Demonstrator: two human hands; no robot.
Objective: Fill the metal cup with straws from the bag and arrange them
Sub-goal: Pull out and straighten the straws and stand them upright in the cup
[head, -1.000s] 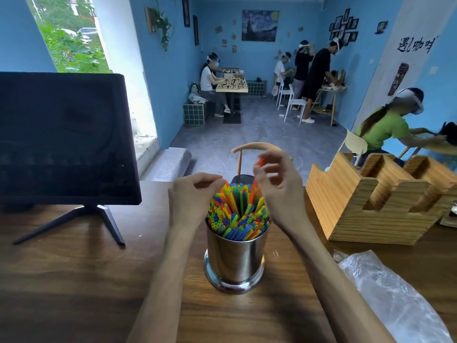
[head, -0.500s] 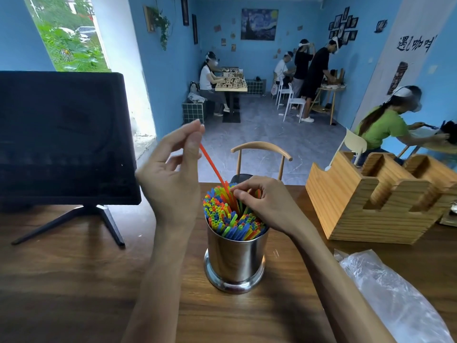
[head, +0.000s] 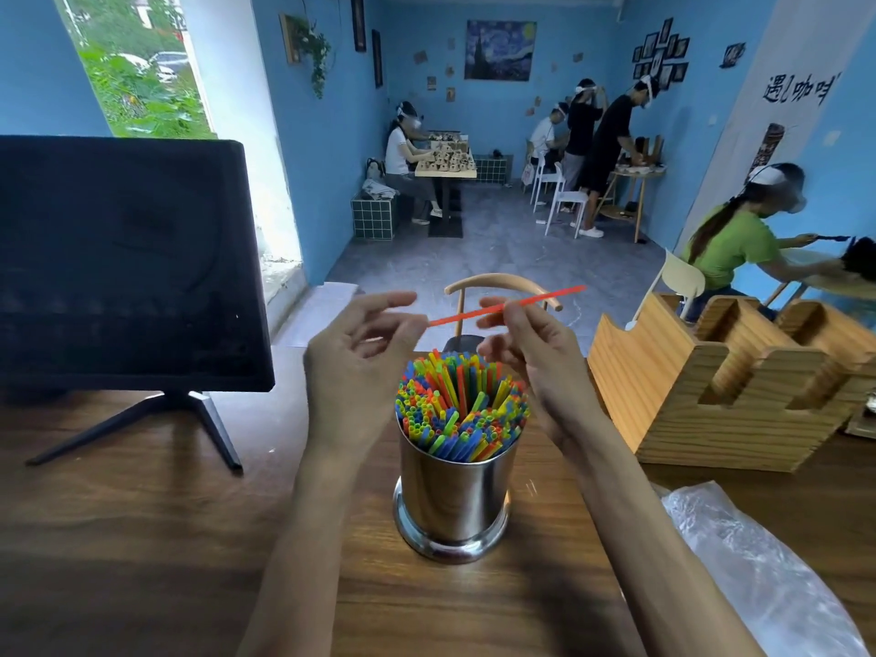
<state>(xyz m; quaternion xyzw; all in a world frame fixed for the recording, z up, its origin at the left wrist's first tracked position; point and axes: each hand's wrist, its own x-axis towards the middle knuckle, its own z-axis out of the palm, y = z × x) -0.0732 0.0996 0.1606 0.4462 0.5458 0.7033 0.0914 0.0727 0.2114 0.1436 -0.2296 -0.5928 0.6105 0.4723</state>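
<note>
A shiny metal cup point(head: 452, 500) stands on the wooden table point(head: 142, 538), packed with upright coloured straws point(head: 462, 410). Above the cup, my right hand point(head: 531, 362) pinches one orange straw point(head: 545, 297), which lies nearly level with its far end tilted up to the right. My left hand point(head: 360, 358) hovers left of the cup with its fingers apart. Its thumb tip is at the straw's near end, and I cannot tell whether it touches. The clear plastic bag point(head: 758, 576) lies crumpled at the right front of the table.
A black monitor point(head: 123, 263) on a tripod foot stands at the left. A wooden slotted holder point(head: 730, 377) sits at the right, behind the bag. A chair back point(head: 502, 284) rises beyond the table's far edge. Several people work at tables further back.
My left hand drew the orange straw up out of the cup. My right hand has left the straw tops and taken hold of it, and the left fingers have spread apart.
</note>
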